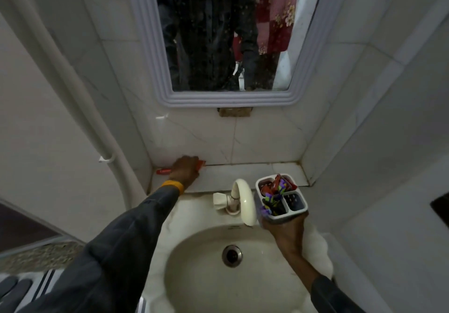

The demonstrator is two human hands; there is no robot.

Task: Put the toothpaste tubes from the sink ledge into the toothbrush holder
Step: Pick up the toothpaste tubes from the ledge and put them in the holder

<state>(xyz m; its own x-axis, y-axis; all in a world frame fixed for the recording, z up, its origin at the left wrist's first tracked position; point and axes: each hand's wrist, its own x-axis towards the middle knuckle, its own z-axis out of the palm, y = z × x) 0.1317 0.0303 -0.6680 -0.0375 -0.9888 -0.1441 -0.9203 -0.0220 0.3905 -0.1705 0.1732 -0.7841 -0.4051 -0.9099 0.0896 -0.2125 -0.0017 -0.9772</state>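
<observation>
A red toothpaste tube (163, 171) lies on the white tiled sink ledge (243, 174) at the far left, against the wall. My left hand (185, 170) rests on top of it, fingers curled over its middle, so only its red ends show on either side. My right hand (288, 230) holds the grey toothbrush holder (295, 211) from below, above the sink's right rim. The holder has three compartments and contains red toothpaste tubes and purple-green toothbrushes.
A cream tap (244, 201) with a curved spout stands between my hands, over the basin (218, 286) with its metal drain (232, 255). A white-framed mirror (145, 45) hangs above the ledge. Tiled walls close in on the left and right.
</observation>
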